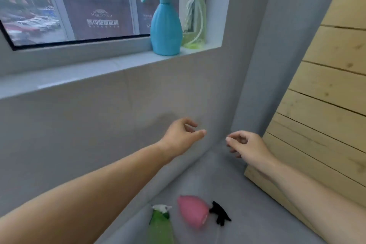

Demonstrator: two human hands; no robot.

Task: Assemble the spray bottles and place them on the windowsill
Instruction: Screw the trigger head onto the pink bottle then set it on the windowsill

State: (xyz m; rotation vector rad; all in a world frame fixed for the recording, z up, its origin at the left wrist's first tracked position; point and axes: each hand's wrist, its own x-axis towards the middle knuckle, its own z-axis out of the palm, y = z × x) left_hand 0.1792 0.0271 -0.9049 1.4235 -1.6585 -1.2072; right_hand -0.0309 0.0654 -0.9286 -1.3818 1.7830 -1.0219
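Observation:
Two assembled spray bottles stand upright on the windowsill (122, 63) at its right end: a blue bottle (166, 25) and, to its right against the reveal, a clear green bottle (195, 24). Down on the grey floor lie a pink bottle body (193, 211) on its side, a black spray head (220, 213) just right of it, and a green bottle (160, 226) with a white top. My left hand (183, 134) and my right hand (246, 145) hover side by side in front of the wall corner, fingers loosely curled, both holding nothing.
A pale wooden plank panel (324, 93) leans on the right, its lower corner close to my right forearm. The grey wall (99, 125) runs below the sill. A window (69, 10) looks out on parked cars.

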